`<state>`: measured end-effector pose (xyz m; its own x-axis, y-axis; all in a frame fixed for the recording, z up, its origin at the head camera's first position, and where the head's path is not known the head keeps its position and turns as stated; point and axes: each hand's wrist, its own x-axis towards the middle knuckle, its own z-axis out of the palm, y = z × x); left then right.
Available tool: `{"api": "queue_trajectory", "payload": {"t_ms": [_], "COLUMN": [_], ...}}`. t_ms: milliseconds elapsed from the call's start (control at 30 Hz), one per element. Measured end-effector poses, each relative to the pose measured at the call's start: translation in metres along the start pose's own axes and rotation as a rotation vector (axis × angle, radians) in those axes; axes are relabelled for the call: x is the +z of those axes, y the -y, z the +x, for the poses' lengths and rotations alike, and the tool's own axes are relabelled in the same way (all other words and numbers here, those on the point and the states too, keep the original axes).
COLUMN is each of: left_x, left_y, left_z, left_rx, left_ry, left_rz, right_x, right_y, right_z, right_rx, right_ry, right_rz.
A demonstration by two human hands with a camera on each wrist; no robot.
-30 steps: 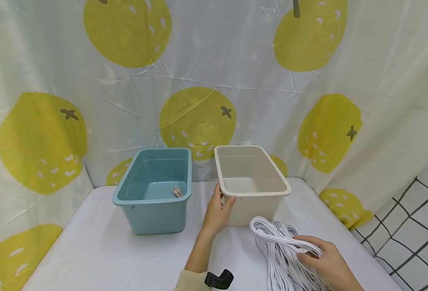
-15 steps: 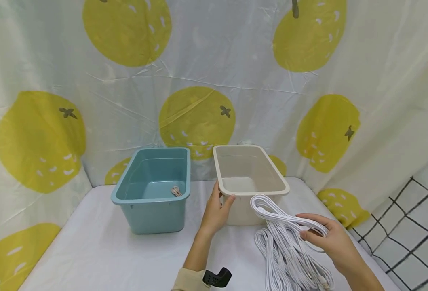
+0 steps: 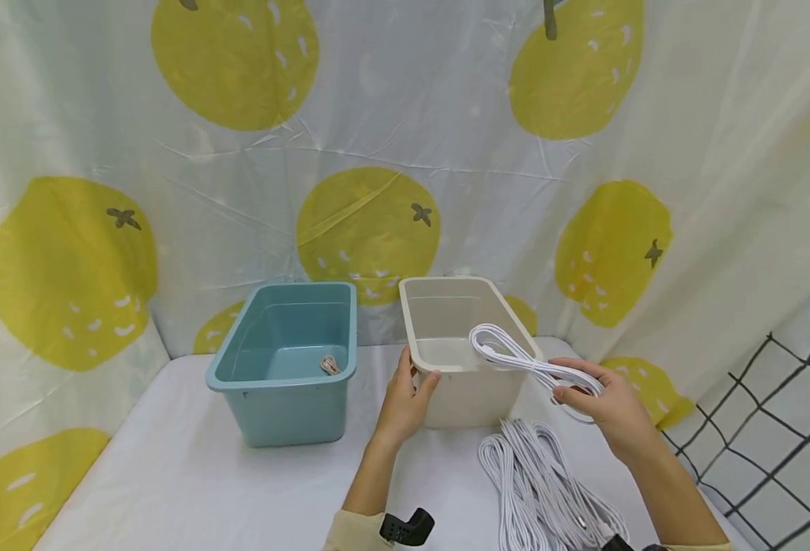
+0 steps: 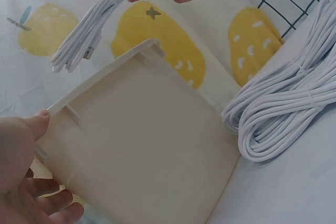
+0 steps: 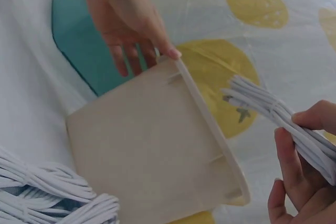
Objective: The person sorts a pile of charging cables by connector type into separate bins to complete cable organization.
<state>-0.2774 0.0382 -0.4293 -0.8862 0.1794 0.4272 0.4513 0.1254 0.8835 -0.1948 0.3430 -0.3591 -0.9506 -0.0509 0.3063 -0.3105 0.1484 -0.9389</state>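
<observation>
My right hand point(image 3: 618, 402) pinches a white cable bundle point(image 3: 515, 358) between thumb and fingers. The bundle's looped end hangs over the front right rim of a cream plastic bin point(image 3: 470, 398), and a metal plug point(image 4: 89, 52) shows among its strands in the left wrist view. My left hand point(image 3: 402, 402) holds that bin at its near left corner, thumb at the front rim, fingers along the side wall. More tied white cable bundles point(image 3: 542, 486) lie in a pile on the table in front of the bin. The bin's visible floor is bare.
Left of the cream bin stands a teal bin point(image 3: 291, 417), with a small beige cord bundle point(image 3: 330, 365) inside. Both bins sit on a white-covered table point(image 3: 170, 474) before a fruit-print curtain point(image 3: 480, 191). A black wire grid point(image 3: 776, 413) borders the right side.
My right hand has lifted one cable bundle off the pile, up and forward to the cream bin's rim. My left hand has kept its place on the bin.
</observation>
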Motion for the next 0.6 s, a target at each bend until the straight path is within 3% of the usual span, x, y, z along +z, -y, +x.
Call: {"api": "queue_trajectory", "payload": {"t_ms": [333, 600], "left_x": [0.000, 0.000], "left_y": [0.001, 0.003], "left_z": [0.001, 0.002], "left_rx": [0.010, 0.036], "left_ry": [0.004, 0.007], "left_rz": [-0.004, 0.005], "right_x": [0.011, 0.025], "right_y": [0.002, 0.006], "right_z": [0.057, 0.087], "right_rx": [0.013, -0.010], "right_ry": [-0.071, -0.095], "right_rz": [-0.121, -0.179]}}
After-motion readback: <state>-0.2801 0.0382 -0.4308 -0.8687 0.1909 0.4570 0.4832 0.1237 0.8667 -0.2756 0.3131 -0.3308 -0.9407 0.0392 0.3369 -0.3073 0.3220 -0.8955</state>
